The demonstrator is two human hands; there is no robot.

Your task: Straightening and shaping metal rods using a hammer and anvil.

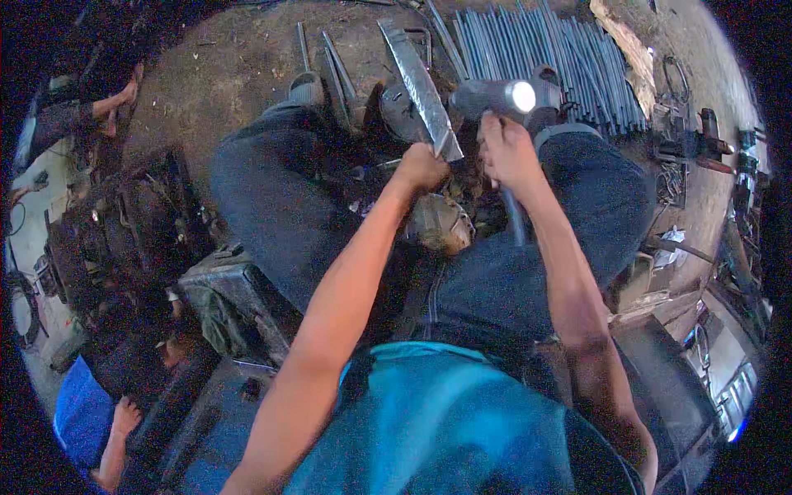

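My left hand (422,169) is closed round the near end of a long flat metal blade (415,82). The blade slants away from me to the upper left, its surface shiny and uneven. In my right hand (510,153) is a hammer (478,97), gripped close below the head. Its round striking face shines brightly and points right, while the handle runs down past my wrist. A dark rounded metal block (399,114) lies just beyond my left hand, partly covered by the blade. Between my knees, a brownish lump (441,224) sits under my hands, its kind unclear.
Many metal rods (544,66) lie side by side on the floor at the far right, next to a wooden plank (631,58). Loose bars (338,70) lie beyond my left foot. At the left are a dark box (227,289) and a co-worker's hand (125,415) near blue clothing.
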